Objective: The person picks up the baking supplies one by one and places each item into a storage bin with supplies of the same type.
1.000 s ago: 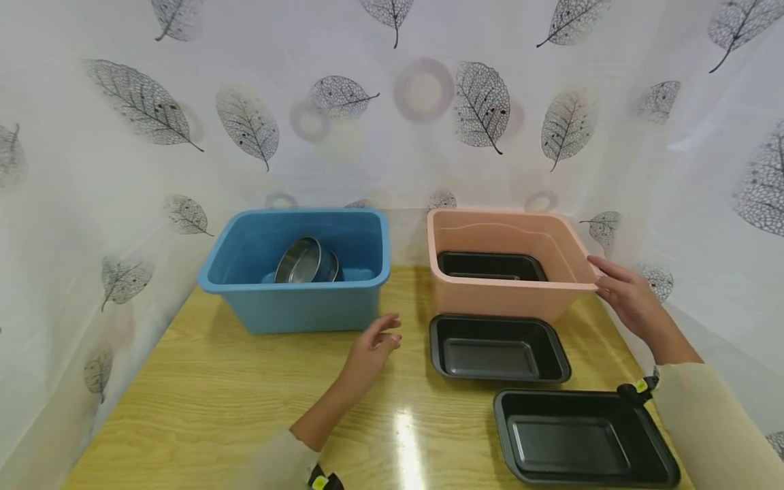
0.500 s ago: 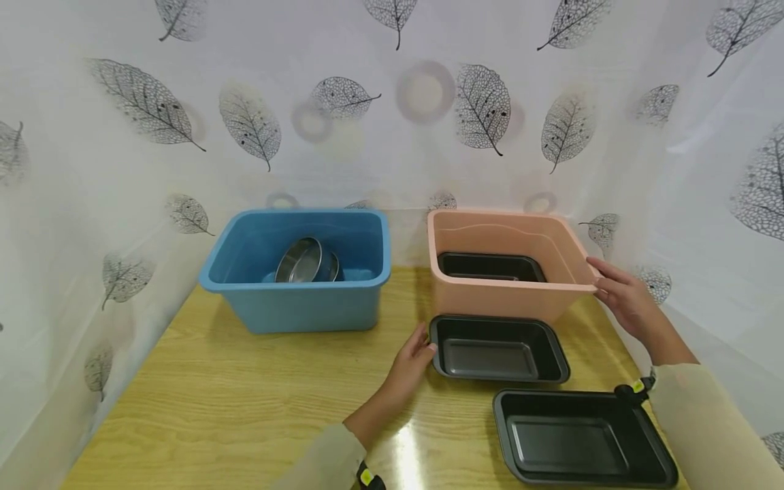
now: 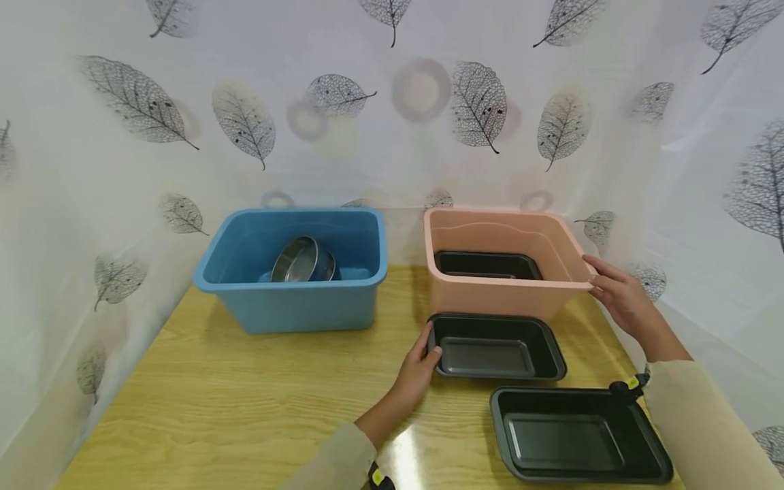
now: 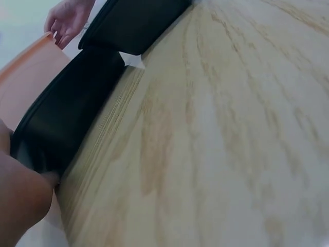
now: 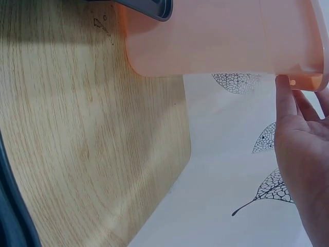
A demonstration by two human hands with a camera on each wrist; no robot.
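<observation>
My left hand (image 3: 412,373) holds the left end of a black loaf pan (image 3: 490,350), its thumb over the near corner and its fingers along the end wall. That pan lies on the table in front of a pink plastic bin (image 3: 490,296). At the bin's right front corner, my right hand (image 3: 626,305) holds the rim, thumb beneath and fingers at the edge, as the right wrist view shows. Inside the bin sits another dark loaf pan (image 3: 486,264), partly hidden by the front wall. A third black loaf pan (image 3: 566,439) rests nearer me, below my right forearm.
A blue plastic bin (image 3: 294,306) stands at the left, holding round metal cake tins (image 3: 297,262) that lean inside. The wooden table (image 3: 245,408) spreads in front of it. A leaf-patterned sheet (image 3: 367,156) hangs behind and along both sides.
My left hand has moved right from beside the blue bin to the middle loaf pan and taken hold of its left end. My right hand stays at the pink bin's corner.
</observation>
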